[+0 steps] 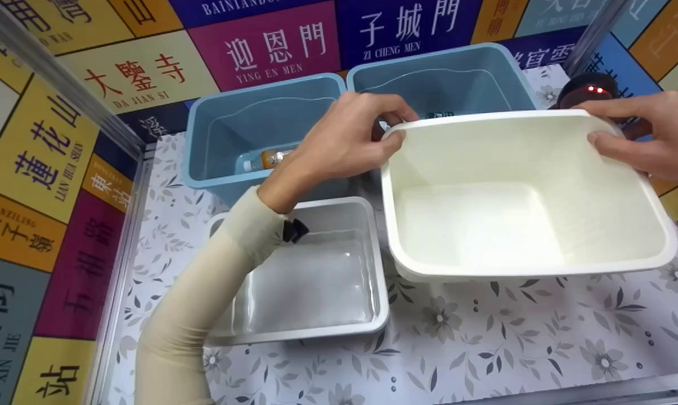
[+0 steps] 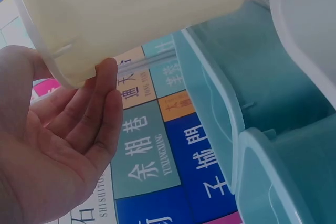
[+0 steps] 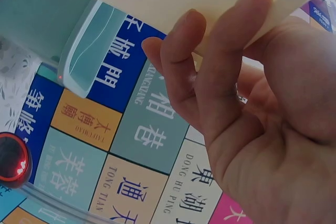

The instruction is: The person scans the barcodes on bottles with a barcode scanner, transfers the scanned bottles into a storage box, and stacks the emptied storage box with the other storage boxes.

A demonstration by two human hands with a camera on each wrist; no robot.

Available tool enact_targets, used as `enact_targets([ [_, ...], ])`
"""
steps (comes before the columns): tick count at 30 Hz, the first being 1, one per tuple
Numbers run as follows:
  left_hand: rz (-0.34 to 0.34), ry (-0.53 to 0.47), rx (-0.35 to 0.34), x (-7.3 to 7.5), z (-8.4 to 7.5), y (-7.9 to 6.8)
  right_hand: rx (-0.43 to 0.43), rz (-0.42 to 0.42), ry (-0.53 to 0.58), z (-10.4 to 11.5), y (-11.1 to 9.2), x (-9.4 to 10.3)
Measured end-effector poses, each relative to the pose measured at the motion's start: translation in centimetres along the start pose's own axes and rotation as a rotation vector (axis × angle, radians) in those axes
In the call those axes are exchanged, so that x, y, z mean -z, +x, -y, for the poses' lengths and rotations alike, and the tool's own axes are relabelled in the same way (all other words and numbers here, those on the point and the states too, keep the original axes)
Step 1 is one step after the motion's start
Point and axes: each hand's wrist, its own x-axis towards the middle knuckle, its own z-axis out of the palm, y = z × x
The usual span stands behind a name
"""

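Note:
A cream plastic bin (image 1: 485,225) is held tilted, its inside facing the head camera. My left hand (image 1: 361,129) pinches its far left corner, thumb on the inner side of the rim. At the far right corner my right hand (image 1: 648,132) grips the rim, thumb inside and fingers behind. The left wrist view shows the left hand's fingers (image 2: 107,72) against the bin's outer wall. In the right wrist view, the right hand's fingers (image 3: 236,24) press on the outside of the same bin.
A grey-white bin (image 1: 316,281) stands at left under the left forearm. Behind are two blue bins, the left one (image 1: 265,101) with an orange-labelled bottle (image 1: 274,158) inside, the right one (image 1: 445,73) partly covered. A dark round device with red lights (image 1: 586,90) sits at the back right.

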Motion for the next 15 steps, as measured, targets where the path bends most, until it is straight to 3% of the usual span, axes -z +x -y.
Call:
enact_targets([
  [15, -0.01, -0.024, 0.035, 2.1, 0.0, -2.4, -0.021, -0.047, 0.186, 3.3, 0.3, 0.0],
])
